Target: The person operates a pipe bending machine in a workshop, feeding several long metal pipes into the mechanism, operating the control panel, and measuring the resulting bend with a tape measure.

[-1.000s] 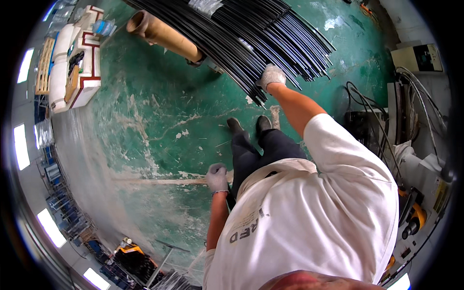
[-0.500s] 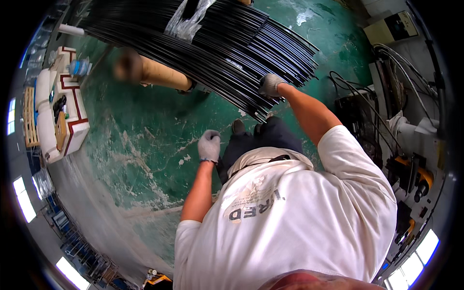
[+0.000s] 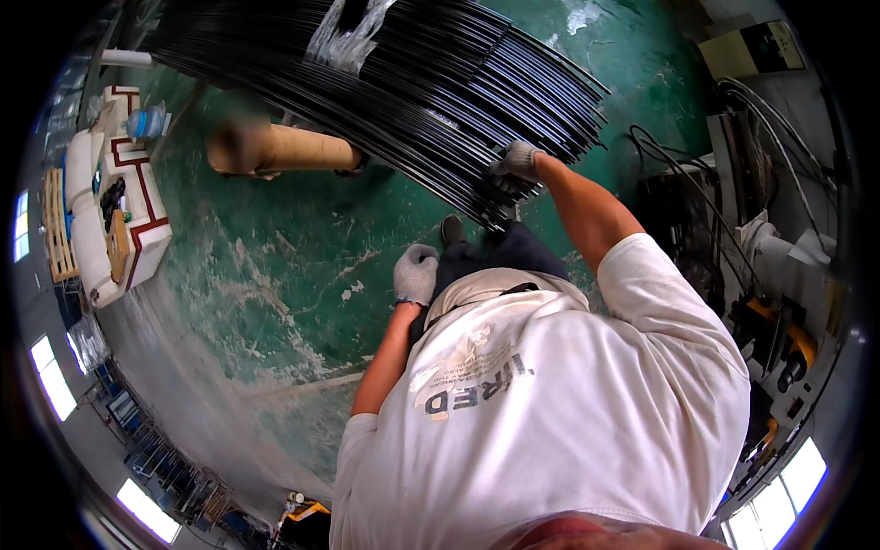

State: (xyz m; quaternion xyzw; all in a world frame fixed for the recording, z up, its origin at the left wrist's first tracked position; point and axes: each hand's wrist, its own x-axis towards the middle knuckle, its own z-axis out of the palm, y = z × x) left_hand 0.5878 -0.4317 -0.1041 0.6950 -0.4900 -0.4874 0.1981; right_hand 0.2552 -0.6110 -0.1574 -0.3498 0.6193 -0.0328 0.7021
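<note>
1. One bundle of black rods [image 3: 394,96]: laid side by side across the upper part of the view, near ends uneven, reaching toward the dark trousers [image 3: 504,254]. Whatever bears it is mostly hidden.
2. One right hand [image 3: 518,163], gloved: at the near rod ends, fingers bent down over them. Whether they close round any rod cannot be told; the fingertips are lost among the dark ends.
3. One left hand [image 3: 415,273], gloved: just beside the trousers, fingers curled into a loose fist, nothing seen in it; well apart from the rods.
4. One piece of clear plastic wrap [image 3: 344,48]: crumpled over the bundle, well apart from both hands.
5. One brown tube [image 3: 312,148]: left of the rod ends, above the green floor [image 3: 293,211]; its nearer end blurred.
6. Progress, as judged: the right hand's placement at the rod ends appears done. The rods lie massed together, none plainly lifted clear or set apart, so handling seems to be at an early point. Most of the bundle remains untouched by either hand; the amount left cannot be settled from this view.
</note>
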